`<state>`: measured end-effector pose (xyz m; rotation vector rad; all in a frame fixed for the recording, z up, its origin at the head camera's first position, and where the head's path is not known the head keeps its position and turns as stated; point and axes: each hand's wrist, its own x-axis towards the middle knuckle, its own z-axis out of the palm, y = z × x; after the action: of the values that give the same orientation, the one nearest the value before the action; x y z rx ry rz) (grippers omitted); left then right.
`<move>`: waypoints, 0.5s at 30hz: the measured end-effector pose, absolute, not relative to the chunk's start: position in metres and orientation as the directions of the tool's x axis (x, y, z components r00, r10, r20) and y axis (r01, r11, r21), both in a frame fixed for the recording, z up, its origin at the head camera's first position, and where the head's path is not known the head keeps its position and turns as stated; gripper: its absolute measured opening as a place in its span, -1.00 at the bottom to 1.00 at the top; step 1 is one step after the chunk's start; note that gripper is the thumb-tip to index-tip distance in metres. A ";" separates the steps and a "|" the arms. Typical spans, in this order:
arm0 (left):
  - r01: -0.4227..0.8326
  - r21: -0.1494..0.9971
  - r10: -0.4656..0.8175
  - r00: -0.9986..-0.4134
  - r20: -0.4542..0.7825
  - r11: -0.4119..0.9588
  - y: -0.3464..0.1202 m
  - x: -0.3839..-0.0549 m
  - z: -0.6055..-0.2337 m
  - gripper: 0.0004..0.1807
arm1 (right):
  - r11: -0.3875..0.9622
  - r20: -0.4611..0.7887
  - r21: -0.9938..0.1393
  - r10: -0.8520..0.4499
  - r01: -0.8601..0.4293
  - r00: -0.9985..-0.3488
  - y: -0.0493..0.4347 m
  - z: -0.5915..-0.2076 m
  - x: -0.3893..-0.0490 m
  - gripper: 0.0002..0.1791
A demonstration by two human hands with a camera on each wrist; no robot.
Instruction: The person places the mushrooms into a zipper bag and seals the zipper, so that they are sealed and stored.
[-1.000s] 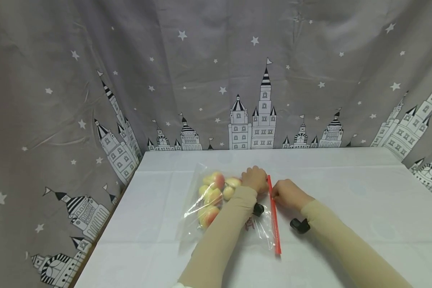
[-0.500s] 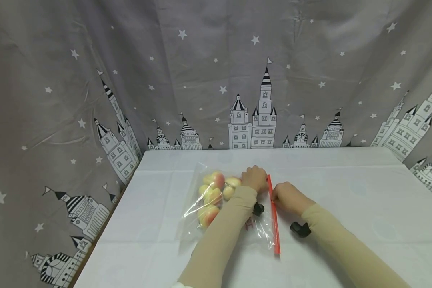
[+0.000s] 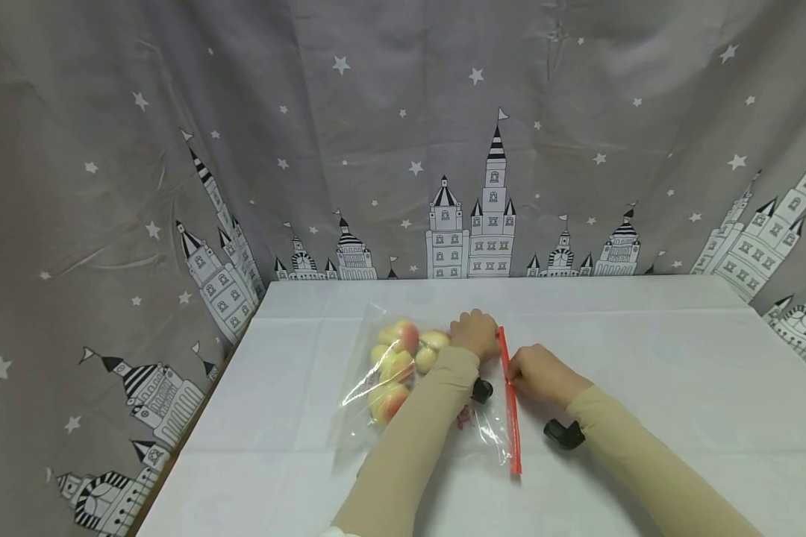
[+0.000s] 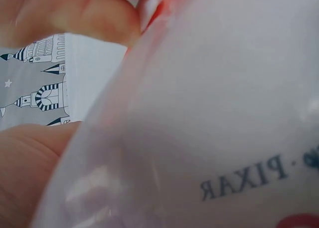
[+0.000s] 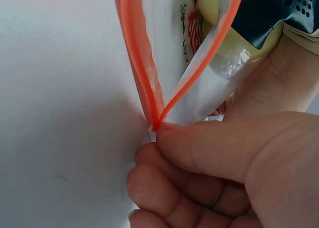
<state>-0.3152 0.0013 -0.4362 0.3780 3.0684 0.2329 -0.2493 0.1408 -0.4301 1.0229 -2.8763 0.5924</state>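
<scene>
A clear zip bag (image 3: 490,441) lies on the table with several yellow-and-red fruits (image 3: 398,365) inside. Its red zip strip (image 3: 514,432) runs along the right edge. At the strip's far end my left hand (image 3: 475,333) pinches the bag edge; in the left wrist view its fingers (image 4: 75,18) meet the red edge, and bag film covers much of that picture. Slightly nearer, my right hand (image 3: 544,373) pinches the strip. In the right wrist view, two red zip edges (image 5: 137,53) spread apart in a V and meet at my right thumb and forefinger (image 5: 209,148).
The white-covered table (image 3: 678,358) extends right and left of the bag. A grey curtain (image 3: 376,112) with castles and stars hangs behind it and along its left side. Black wrist cameras (image 3: 564,434) sit under both wrists.
My right hand has slid a little toward the near end along the red zip strip. The left hand and the fruits have stayed in place.
</scene>
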 end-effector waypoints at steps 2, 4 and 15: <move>0.238 0.154 0.245 -0.969 -0.024 0.959 0.001 -0.315 -0.436 -0.79 | 0.709 0.160 -0.337 -0.605 -0.619 -0.780 0.141 -0.431 -0.248 -0.80; 0.240 0.155 0.246 -0.969 -0.024 0.958 0.001 -0.314 -0.435 -0.79 | 0.713 0.155 -0.339 -0.601 -0.613 -0.784 0.141 -0.431 -0.246 -0.81; 0.235 0.168 0.244 -0.969 -0.034 0.957 0.001 -0.317 -0.438 -0.77 | 0.717 0.128 -0.329 -0.611 -0.614 -0.781 0.139 -0.430 -0.238 -0.80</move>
<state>-0.3167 0.0014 -0.4384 0.3741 3.0541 0.2525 -0.2380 0.1394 -0.4297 1.0350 -2.9018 0.5616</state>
